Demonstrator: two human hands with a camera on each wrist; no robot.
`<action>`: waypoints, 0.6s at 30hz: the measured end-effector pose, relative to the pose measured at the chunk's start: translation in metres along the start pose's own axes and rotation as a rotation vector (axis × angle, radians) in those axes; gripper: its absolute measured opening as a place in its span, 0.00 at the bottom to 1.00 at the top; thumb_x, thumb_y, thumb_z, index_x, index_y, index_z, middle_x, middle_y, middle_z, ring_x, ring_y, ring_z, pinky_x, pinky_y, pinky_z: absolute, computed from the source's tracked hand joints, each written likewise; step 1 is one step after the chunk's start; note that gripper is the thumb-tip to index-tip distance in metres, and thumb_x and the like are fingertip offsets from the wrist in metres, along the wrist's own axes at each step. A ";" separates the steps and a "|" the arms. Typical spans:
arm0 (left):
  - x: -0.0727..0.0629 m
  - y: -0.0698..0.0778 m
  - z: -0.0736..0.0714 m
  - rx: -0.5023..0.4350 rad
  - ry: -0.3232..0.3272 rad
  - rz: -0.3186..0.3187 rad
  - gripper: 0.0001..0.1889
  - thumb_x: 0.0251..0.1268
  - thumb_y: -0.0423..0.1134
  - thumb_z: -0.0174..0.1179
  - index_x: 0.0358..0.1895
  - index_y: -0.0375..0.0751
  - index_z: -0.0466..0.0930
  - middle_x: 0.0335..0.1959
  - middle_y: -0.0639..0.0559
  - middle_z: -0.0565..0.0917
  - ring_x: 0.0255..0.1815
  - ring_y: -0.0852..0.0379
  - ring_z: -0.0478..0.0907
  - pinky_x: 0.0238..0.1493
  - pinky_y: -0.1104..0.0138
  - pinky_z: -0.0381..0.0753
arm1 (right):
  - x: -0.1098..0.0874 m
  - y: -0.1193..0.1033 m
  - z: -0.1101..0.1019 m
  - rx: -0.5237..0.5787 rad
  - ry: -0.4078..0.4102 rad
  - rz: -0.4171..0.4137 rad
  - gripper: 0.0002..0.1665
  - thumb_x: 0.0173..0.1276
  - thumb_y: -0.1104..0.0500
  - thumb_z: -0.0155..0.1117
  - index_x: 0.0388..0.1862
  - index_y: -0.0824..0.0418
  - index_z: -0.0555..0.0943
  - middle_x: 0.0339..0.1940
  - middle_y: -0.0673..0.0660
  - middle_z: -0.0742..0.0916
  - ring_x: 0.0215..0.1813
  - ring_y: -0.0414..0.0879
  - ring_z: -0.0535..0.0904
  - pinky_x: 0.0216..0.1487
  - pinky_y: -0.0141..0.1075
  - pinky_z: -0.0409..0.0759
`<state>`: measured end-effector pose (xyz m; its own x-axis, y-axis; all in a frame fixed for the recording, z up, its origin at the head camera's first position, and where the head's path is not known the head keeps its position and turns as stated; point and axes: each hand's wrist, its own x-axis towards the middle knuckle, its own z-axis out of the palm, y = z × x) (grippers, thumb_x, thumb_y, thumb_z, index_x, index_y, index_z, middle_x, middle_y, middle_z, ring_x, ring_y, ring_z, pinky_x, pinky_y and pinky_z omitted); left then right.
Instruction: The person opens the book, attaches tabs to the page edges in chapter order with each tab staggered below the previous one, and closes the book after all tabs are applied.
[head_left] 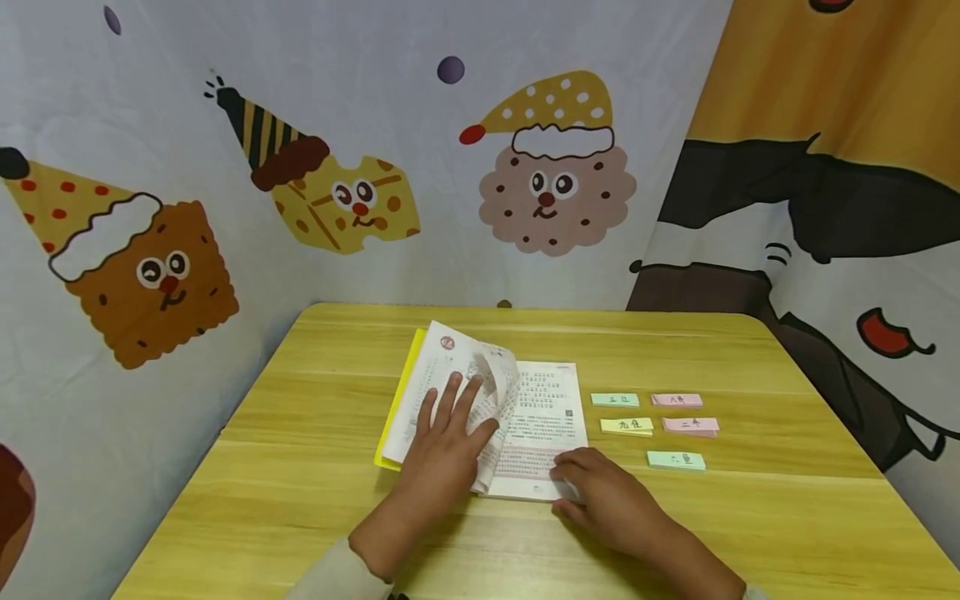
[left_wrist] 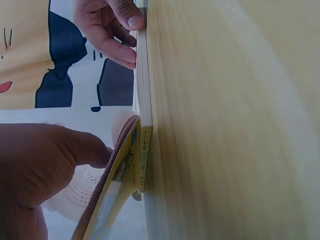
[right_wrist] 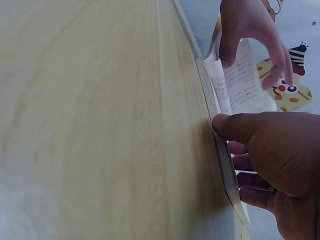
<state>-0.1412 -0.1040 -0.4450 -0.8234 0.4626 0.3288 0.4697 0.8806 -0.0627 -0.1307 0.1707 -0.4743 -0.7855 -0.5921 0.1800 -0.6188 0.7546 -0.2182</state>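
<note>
An open book [head_left: 540, 433] with printed text and a yellow cover lies on the table. Its left-hand pages are lifted and partly curled near the spine. My left hand [head_left: 446, 442] rests on these pages with fingers spread, its thumb near the curled page edges. In the left wrist view, the cover [left_wrist: 117, 175] slants up from the tabletop beside the left thumb. My right hand [head_left: 611, 500] holds the lower right corner of the book, fingertips over the page and thumb against the bottom edge. The right wrist view shows that thumb on the thick page block [right_wrist: 212, 100].
Folded paper slips with handwriting lie right of the book: green [head_left: 615, 400], pink [head_left: 677, 400], yellow [head_left: 626, 427], another pink [head_left: 690, 427] and another green [head_left: 676, 460]. Behind the wooden table [head_left: 300, 400] hangs a cartoon-printed cloth [head_left: 375, 283].
</note>
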 end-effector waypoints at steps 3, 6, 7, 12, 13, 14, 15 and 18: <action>-0.001 0.000 0.001 0.008 0.011 -0.019 0.31 0.58 0.33 0.70 0.67 0.58 0.77 0.84 0.39 0.43 0.83 0.38 0.27 0.76 0.39 0.35 | 0.000 0.000 0.000 -0.002 -0.003 0.001 0.26 0.63 0.45 0.77 0.54 0.59 0.85 0.57 0.52 0.84 0.61 0.47 0.78 0.62 0.44 0.78; -0.002 -0.001 0.002 0.028 0.030 -0.038 0.39 0.56 0.34 0.72 0.73 0.59 0.71 0.84 0.39 0.37 0.82 0.36 0.25 0.75 0.36 0.33 | 0.000 0.000 0.001 -0.003 -0.006 0.001 0.26 0.64 0.45 0.77 0.54 0.59 0.85 0.57 0.52 0.84 0.61 0.47 0.78 0.62 0.44 0.78; -0.002 -0.001 0.003 0.033 0.037 -0.045 0.42 0.55 0.35 0.73 0.75 0.60 0.69 0.84 0.39 0.34 0.82 0.35 0.25 0.74 0.35 0.32 | 0.000 0.001 0.002 -0.004 -0.006 0.000 0.26 0.64 0.45 0.77 0.54 0.59 0.85 0.57 0.52 0.84 0.61 0.47 0.78 0.62 0.44 0.78; -0.005 -0.002 0.002 0.093 0.035 -0.076 0.52 0.48 0.40 0.80 0.79 0.60 0.63 0.84 0.39 0.29 0.81 0.33 0.24 0.72 0.32 0.27 | 0.000 0.001 0.003 -0.001 -0.005 0.003 0.25 0.63 0.45 0.77 0.54 0.59 0.85 0.57 0.52 0.84 0.61 0.47 0.78 0.62 0.44 0.78; -0.005 -0.002 0.002 0.101 0.022 -0.070 0.51 0.49 0.39 0.80 0.79 0.60 0.63 0.84 0.39 0.29 0.81 0.33 0.23 0.72 0.32 0.26 | 0.000 0.001 0.003 -0.001 -0.004 0.003 0.25 0.63 0.46 0.77 0.53 0.59 0.85 0.57 0.52 0.84 0.61 0.47 0.78 0.62 0.44 0.78; -0.005 -0.002 0.002 0.104 0.005 -0.057 0.51 0.50 0.38 0.79 0.79 0.61 0.64 0.84 0.40 0.30 0.81 0.34 0.23 0.72 0.33 0.26 | 0.000 0.001 0.003 -0.001 -0.002 0.002 0.25 0.63 0.46 0.77 0.53 0.58 0.85 0.57 0.52 0.84 0.61 0.47 0.78 0.62 0.44 0.78; -0.004 -0.002 0.002 0.102 -0.015 -0.037 0.49 0.52 0.37 0.78 0.79 0.62 0.64 0.84 0.42 0.31 0.82 0.35 0.23 0.73 0.34 0.27 | 0.000 0.001 0.003 -0.001 0.001 0.001 0.25 0.63 0.46 0.77 0.53 0.58 0.85 0.57 0.51 0.84 0.61 0.47 0.78 0.62 0.44 0.78; -0.004 -0.001 0.003 0.069 -0.085 0.057 0.42 0.58 0.33 0.73 0.76 0.64 0.70 0.85 0.46 0.41 0.83 0.39 0.29 0.77 0.39 0.33 | 0.000 0.002 0.004 -0.004 0.008 -0.003 0.25 0.63 0.46 0.77 0.53 0.58 0.86 0.57 0.51 0.84 0.61 0.47 0.78 0.62 0.44 0.78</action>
<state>-0.1393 -0.1060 -0.4486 -0.8215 0.5164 0.2418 0.4957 0.8563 -0.1450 -0.1321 0.1708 -0.4780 -0.7837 -0.5919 0.1883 -0.6209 0.7541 -0.2139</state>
